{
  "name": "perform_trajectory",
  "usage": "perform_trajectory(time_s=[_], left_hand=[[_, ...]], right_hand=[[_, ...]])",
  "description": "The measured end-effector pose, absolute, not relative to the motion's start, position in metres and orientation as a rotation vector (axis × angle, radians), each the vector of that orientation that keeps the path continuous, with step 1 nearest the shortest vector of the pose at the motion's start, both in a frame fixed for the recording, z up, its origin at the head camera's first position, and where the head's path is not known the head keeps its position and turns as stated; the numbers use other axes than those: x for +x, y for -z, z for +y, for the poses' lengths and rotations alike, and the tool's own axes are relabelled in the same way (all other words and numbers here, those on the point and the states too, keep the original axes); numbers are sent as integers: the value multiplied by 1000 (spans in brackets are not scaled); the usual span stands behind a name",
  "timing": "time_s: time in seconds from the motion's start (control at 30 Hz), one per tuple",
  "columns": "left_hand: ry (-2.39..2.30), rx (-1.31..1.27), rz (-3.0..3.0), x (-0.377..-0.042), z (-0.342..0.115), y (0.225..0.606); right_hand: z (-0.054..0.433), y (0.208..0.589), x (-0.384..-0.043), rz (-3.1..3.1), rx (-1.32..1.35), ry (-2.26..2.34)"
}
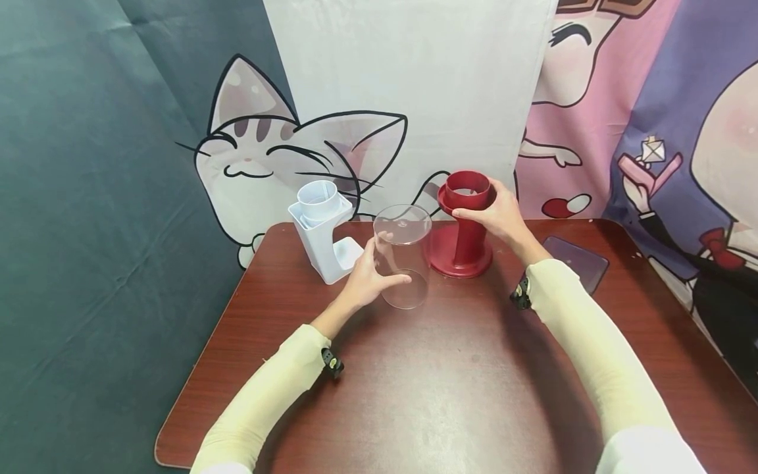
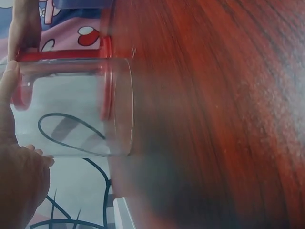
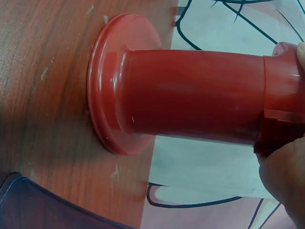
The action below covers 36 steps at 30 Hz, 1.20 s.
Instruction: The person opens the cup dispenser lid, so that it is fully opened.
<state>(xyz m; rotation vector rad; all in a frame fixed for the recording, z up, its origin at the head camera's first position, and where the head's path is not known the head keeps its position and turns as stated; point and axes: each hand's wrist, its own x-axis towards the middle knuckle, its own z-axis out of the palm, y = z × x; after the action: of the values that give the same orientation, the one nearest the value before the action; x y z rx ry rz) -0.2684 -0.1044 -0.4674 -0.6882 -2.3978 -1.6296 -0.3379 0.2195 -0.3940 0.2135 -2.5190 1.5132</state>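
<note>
My left hand [image 1: 364,275] grips a clear, see-through cylinder [image 1: 414,270] from its left side, with the thumb across the front. The cylinder stands upright, close over the table in the left wrist view. To its right is a red stand [image 1: 470,242] with a round base, a column and a ring-shaped top. My right hand [image 1: 502,214] holds that ring from the right, thumb in front; the other fingers are partly hidden behind it. In the right wrist view the stand's red base [image 3: 109,90] rests on the table.
A white stand [image 1: 316,240] with a round cup on top and an open front is left of the cylinder. Right of the red stand lies a dark, flat object [image 1: 583,260]. Behind the brown table [image 1: 426,395] hangs a printed cloth backdrop [image 1: 414,66].
</note>
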Motion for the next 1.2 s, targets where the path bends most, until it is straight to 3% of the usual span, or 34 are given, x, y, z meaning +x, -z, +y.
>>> perform_trajectory(time_s=[0.67,1.2], left_hand=[[1702,-689,-2429,-276,-114,466],[1719,-627,-2553,-266,-129,451]], right_hand=[[233,393,-335,-2521,281,-1635],[255,392,-295,-2512,264,-1646]])
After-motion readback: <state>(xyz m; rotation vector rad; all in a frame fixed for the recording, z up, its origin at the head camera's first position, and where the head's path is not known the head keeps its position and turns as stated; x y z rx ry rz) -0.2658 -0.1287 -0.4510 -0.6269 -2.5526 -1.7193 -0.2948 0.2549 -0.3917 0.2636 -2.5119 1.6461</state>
